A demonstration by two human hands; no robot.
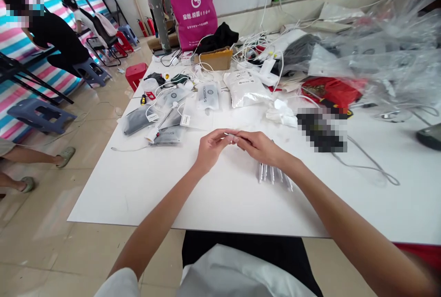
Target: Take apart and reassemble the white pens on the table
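Observation:
My left hand (212,149) and my right hand (257,145) meet over the middle of the white table (155,187), fingertips pinched together. Between them shows a sliver of something small and pale; its kind cannot be made out. Partly hidden under my right hand and wrist, several slim silvery pen-like sticks (272,175) lie side by side on the tabletop. Left of and beyond my hands are dark pouches in clear plastic, one a grey printed pouch (167,136), another a printed packet (207,96).
Behind are a puffy white parcel (247,89), tangled white cables (253,48), a cardboard box (215,59) and a magenta bag (193,17). Clear plastic bags (386,49) and a red bag (339,92) pile up right. A grey cable (368,166) loops there. People sit at far left.

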